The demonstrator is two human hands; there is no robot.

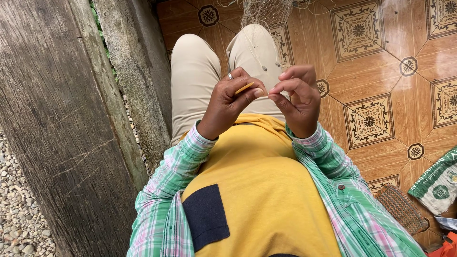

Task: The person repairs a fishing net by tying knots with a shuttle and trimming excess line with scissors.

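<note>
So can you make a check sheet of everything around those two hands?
Surface: patterned orange tile floor, person seated on it.
Job's things: thin yellow stick and fine netting running over the knees.
Clutter: green-and-white sack, woven basket piece.
Grips: left hand pinches the stick; right hand pinches fingertips close beside it, on what cannot be told.
Cables: nothing seen; only thin net threads.
Surroundings: weathered wooden planks, gravel.

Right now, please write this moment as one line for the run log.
left hand: pinches yellow netting needle | right hand: fingertips meet left | fishing net: over knees | floor: patterned tiles
</note>
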